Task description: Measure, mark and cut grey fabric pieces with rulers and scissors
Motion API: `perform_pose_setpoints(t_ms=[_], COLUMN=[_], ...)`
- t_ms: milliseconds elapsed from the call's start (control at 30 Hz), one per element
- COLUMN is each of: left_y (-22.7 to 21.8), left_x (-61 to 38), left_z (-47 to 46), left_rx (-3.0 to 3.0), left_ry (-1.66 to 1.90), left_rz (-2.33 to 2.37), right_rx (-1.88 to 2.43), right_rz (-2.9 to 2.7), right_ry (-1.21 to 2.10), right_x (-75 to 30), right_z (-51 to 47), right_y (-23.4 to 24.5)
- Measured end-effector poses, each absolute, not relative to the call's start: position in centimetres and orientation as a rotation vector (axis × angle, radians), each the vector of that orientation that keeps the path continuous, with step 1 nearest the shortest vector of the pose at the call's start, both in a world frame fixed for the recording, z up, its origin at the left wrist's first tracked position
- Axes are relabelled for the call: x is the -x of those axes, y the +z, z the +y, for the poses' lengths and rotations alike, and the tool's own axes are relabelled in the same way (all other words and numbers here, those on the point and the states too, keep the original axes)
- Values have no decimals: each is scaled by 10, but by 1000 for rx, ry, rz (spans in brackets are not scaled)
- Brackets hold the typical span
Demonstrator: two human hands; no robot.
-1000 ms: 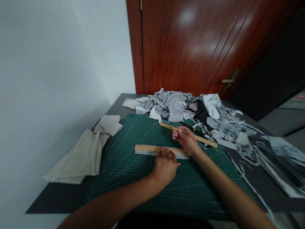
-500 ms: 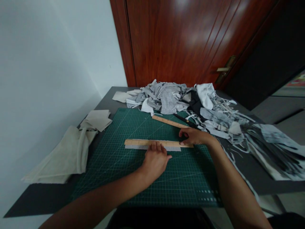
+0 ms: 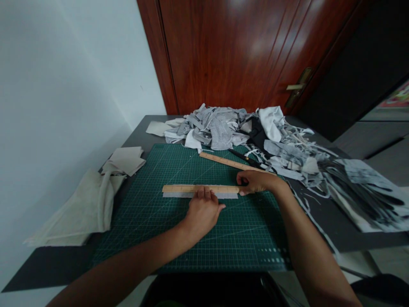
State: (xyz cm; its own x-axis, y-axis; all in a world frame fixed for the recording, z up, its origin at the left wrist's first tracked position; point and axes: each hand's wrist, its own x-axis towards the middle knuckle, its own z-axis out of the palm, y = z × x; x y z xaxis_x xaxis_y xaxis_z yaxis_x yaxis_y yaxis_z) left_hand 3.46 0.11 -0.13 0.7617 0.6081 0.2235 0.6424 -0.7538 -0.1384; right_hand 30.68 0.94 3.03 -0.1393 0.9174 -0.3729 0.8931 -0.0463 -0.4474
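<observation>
Wooden ruler (image 3: 180,188) (mkgs illegible) on cloth (image 3: 177,195); L fingers (image 3: 207,194) pressing, unclenched; R fingers (image 3: 246,176): grip unclear.

Wooden ruler (image 3: 180,188) over a pale grey cloth strip (image 3: 174,195).
The ruler lies flat and crosswise under the left fingers (image 3: 207,193), its right end partly hidden at the right fingers (image 3: 245,174). The narrow strip runs parallel beneath it, its near edge showing on both sides of the left fingers, its right end just short of the right ones.
</observation>
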Motion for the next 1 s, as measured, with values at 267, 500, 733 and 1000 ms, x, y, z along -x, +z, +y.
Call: perform_pose_setpoints(t_ms=[267, 500, 733, 1000], left_y=[0, 4, 12, 10], left_x=[-35, -34, -34, -34], left_z=[0, -1, -1, 1], left_rx=[2742, 2756, 2831, 2878], left_ry=[-178, -240, -238, -243], left_rz=[-973, -946, -908, -911], right_rx=[2083, 2104, 2057, 1999], right_rz=[-2128, -2112, -2148, -2156], right_ry=[948, 936, 944, 1025], right_x=[-301, -299, -300, -305], right_z=[9, 8, 7, 12], right_y=[34, 34, 35, 33])
